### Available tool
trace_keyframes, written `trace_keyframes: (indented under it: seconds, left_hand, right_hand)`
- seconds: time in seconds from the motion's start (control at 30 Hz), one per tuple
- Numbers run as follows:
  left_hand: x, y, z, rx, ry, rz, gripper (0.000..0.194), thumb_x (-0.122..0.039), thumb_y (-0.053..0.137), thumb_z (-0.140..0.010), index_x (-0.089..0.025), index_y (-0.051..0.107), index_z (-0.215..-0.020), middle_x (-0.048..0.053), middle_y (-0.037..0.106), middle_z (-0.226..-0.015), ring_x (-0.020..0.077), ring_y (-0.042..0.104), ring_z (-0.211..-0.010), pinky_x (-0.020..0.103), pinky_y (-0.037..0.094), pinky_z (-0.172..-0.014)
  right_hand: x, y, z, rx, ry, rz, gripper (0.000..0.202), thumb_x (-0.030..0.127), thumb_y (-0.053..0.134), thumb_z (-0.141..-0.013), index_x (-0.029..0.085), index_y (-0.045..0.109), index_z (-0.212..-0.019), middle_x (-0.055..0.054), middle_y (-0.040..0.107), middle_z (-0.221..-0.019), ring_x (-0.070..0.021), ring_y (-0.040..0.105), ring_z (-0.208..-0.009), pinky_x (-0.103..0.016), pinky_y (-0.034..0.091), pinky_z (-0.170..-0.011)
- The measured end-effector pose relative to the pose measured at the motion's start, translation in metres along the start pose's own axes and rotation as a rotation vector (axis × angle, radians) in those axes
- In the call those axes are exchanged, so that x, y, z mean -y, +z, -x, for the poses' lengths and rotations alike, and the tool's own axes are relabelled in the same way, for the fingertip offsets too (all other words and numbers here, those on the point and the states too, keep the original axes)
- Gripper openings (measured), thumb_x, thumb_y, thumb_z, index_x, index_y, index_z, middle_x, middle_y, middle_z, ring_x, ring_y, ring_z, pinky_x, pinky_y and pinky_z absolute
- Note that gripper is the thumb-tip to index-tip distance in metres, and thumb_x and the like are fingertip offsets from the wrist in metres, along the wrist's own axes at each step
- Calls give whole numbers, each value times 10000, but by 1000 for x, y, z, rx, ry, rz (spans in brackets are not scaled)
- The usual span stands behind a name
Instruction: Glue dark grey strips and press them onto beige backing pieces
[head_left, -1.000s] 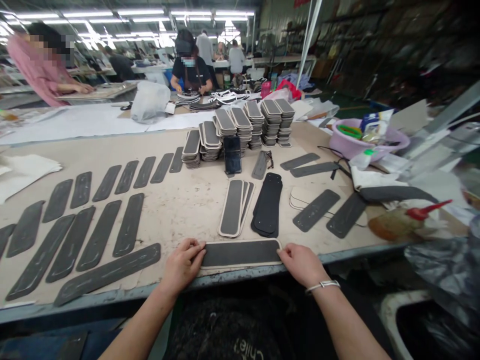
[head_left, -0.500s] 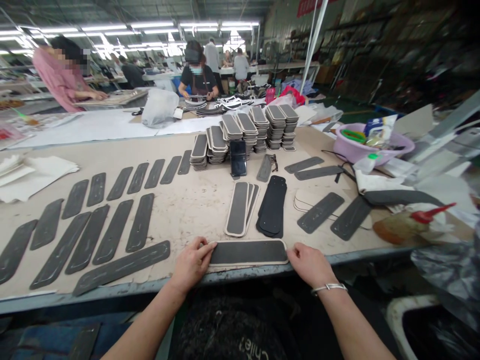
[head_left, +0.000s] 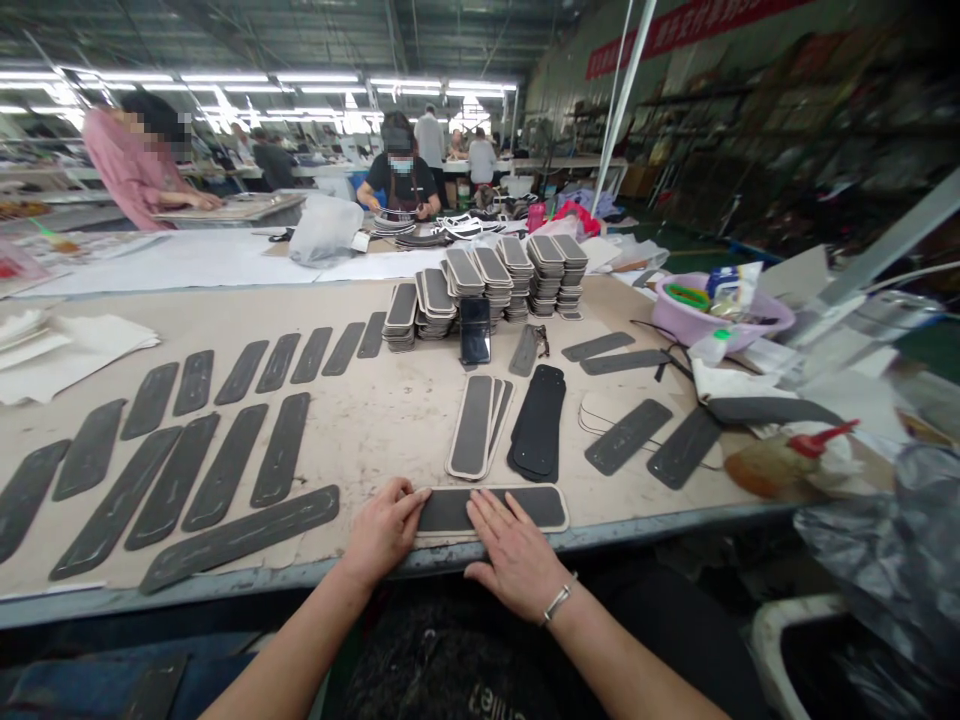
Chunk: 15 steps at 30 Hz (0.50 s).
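Observation:
A long grey strip with a pale border [head_left: 544,508] lies crosswise at the table's front edge. My left hand [head_left: 386,525] pinches its left end between thumb and fingers. Flat on the strip's middle rest the outstretched fingers of my right hand [head_left: 514,550], thumb apart. Just behind it are a small fan of bordered strips [head_left: 471,428] and a pile of black strips [head_left: 538,425]. Many dark grey strips with shiny marks [head_left: 232,465] are spread over the left of the table.
Stacks of bordered pieces [head_left: 491,268] stand at the back, with a dark phone [head_left: 475,330] against them. To the right are a purple basin [head_left: 720,325], a red-tipped bottle [head_left: 780,460] and loose grey strips [head_left: 628,437]. A person in black [head_left: 401,175] sits across the table.
My right hand has moved left from the strip's right end onto its middle, and its fingers have opened out flat. My left hand keeps its hold. The camera view has tilted up slightly.

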<state>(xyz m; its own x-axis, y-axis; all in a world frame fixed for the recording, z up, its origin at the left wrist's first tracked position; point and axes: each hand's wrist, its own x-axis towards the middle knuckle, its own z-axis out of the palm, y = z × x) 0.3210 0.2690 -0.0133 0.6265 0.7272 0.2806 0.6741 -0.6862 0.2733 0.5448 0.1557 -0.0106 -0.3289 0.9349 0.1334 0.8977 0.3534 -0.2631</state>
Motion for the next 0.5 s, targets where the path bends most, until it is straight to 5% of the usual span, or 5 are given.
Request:
trace_keyframes:
  seconds: [0.27,0.5]
  left_hand:
    - [-2,-1,-1,-9,-21,14,294,-231,452,-937,-229,689,-1111,69,582,-1000,169,610,-835,287,527,-751]
    - [-9,-5,5,-141,-78,66,331,-184,428,-915,-218,665,-1143,86,587,-1045,167,614,-818,316,544,-778]
  right_hand:
    - [-50,-10,47,-13,195,160,622,411,441,-970,94,292,-1485,-116,227,-1538,-250,209,-1420,-471,255,-1143]
    - [-60,-1,56,-68,245,229,606,421,389,-977,93,303,-1480,-116,250,-1531,-260,232,-1412,-483,276,-1123]
